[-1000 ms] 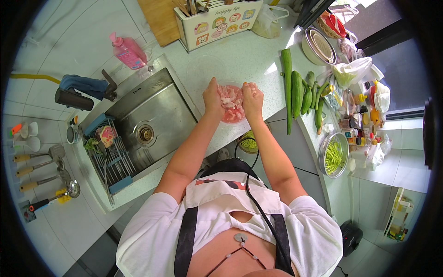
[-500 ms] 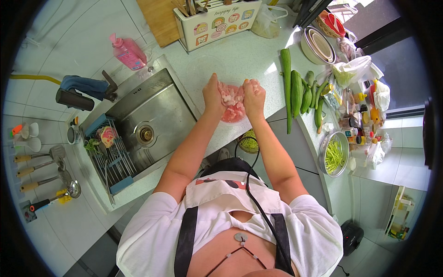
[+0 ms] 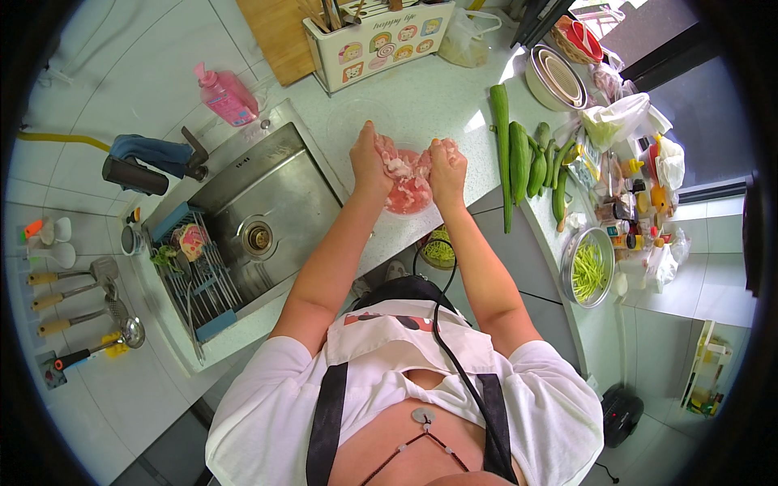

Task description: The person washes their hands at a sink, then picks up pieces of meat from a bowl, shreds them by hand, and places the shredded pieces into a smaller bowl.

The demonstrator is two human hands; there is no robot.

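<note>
Pale pink raw sliced meat (image 3: 402, 168) hangs between my two hands, above and partly in a clear bowl (image 3: 408, 214) of reddish liquid. The bowl stands on the counter near its front edge, right of the sink. My left hand (image 3: 369, 166) is closed on the meat at the bowl's left side. At the right side, my right hand (image 3: 448, 176) is also closed, with meat bulging from its fingers. More meat lies lower in the bowl. My hands cover part of the bowl's rim.
Left is a steel sink (image 3: 304, 190) with a dish rack (image 3: 207, 271). A pink pump bottle (image 3: 227, 95) and utensil holder (image 3: 381, 44) stand behind. On the right lie green vegetables (image 3: 519, 154) and a bowl of green shreds (image 3: 587, 271). A black cable (image 3: 438, 324) hangs before me.
My left hand has shifted slightly up and left, and the meat between my hands is stretched wider. My right hand stays nearly in place, still holding meat.
</note>
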